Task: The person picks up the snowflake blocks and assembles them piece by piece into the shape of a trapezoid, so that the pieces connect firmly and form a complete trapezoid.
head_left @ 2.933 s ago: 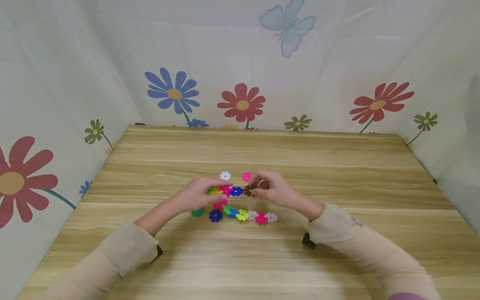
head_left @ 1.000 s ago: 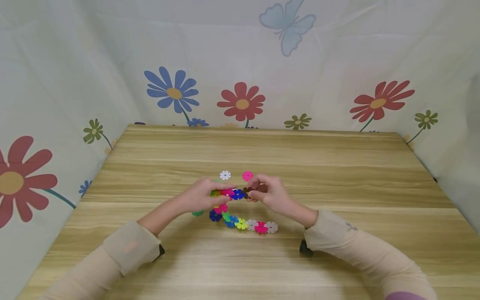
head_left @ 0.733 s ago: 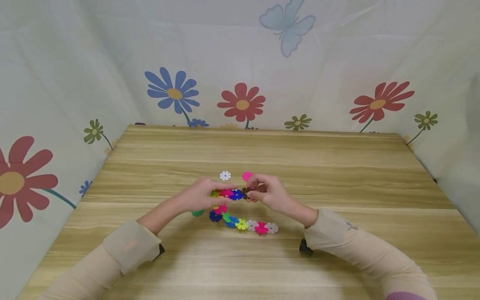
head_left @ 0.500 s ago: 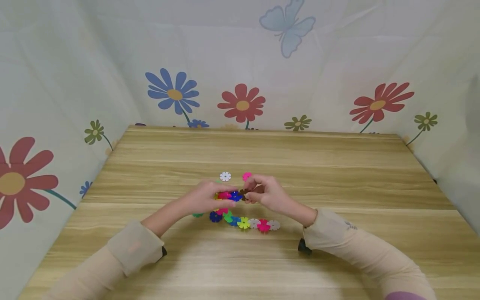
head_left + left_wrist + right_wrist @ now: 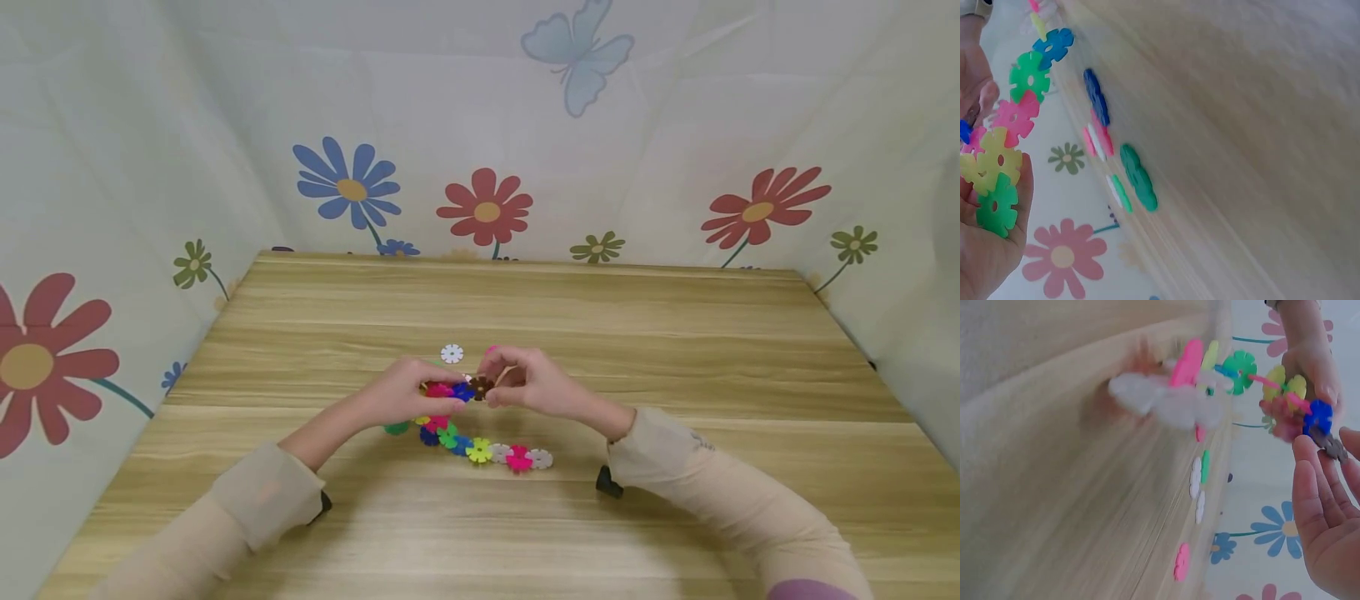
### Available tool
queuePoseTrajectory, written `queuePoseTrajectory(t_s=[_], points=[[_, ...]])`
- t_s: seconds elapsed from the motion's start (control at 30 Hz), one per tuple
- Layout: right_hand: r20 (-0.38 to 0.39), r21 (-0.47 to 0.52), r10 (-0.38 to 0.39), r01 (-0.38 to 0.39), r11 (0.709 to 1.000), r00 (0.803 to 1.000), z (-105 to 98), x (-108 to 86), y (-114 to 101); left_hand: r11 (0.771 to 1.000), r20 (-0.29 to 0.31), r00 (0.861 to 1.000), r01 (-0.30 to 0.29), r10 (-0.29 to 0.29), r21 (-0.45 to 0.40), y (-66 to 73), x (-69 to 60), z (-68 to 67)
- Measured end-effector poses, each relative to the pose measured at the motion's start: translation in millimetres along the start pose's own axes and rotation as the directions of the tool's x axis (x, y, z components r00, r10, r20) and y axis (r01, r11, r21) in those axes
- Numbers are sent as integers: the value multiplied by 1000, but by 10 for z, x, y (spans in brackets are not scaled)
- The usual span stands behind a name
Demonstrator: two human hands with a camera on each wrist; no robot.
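My left hand (image 5: 405,396) holds a curved chain of notched, flower-shaped snowflake discs above the table. A yellow disc (image 5: 1001,159) and a green disc (image 5: 997,207) lie against its fingers and palm. A blue disc (image 5: 462,392) sticks out past the left fingertips. My right hand (image 5: 536,387) pinches a brown disc (image 5: 1336,449) at its edge, right against the blue one; whether they are slotted together I cannot tell. From the left hand the chain's tail runs nearer and rightward through a green disc (image 5: 447,435) and a yellow disc (image 5: 480,451) to white discs (image 5: 539,459).
Loose discs lie on the wooden table (image 5: 637,333): a white disc (image 5: 452,353), a pink disc (image 5: 1182,562) partly behind the right hand, a dark blue disc (image 5: 1096,97) and green discs (image 5: 1139,178). A flower-printed curtain (image 5: 637,150) stands around the table.
The brown disc, apart from the blue one at first, has come left against it. The right hand has shifted left with it. The chain's tail has swung slightly nearer the person.
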State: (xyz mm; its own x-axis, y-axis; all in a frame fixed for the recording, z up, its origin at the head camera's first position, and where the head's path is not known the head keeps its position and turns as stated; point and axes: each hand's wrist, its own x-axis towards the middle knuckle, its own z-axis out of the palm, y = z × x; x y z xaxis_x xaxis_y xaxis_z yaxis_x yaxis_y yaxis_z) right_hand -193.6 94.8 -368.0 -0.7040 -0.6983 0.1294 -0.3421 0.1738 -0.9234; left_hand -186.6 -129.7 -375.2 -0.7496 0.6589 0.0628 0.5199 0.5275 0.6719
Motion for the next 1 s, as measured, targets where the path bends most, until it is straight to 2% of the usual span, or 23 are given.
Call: queuePoseTrajectory(t_s=[0.1, 0.2, 0.4, 0.63, 0.8, 0.9, 1.0], points=[[25, -39, -16, 17, 999, 1000, -31, 26, 33, 999, 14, 999, 32, -32, -2, -39, -44, -54], [35, -63, 5, -2, 998, 999, -55, 69, 84, 998, 26, 998, 60, -61, 17, -75, -98, -115], [41, -130, 113, -107, 986, 993, -77, 210, 219, 996, 30, 996, 83, -84, 44, -125, -186, -222], [83, -183, 244, -226, 957, 966, -10, 390, 361, 991, 30, 991, 126, -127, 44, -150, -228, -291], [63, -195, 316, -299, 934, 947, 54, 498, 431, 989, 21, 990, 135, -137, 64, -166, -239, -312], [52, -226, 330, -310, 923, 943, 80, 549, 467, 988, 15, 989, 143, -144, 65, -171, -246, -320], [44, -286, 316, -291, 913, 948, 100, 588, 500, 987, 11, 989, 147, -148, 66, -162, -256, -337]])
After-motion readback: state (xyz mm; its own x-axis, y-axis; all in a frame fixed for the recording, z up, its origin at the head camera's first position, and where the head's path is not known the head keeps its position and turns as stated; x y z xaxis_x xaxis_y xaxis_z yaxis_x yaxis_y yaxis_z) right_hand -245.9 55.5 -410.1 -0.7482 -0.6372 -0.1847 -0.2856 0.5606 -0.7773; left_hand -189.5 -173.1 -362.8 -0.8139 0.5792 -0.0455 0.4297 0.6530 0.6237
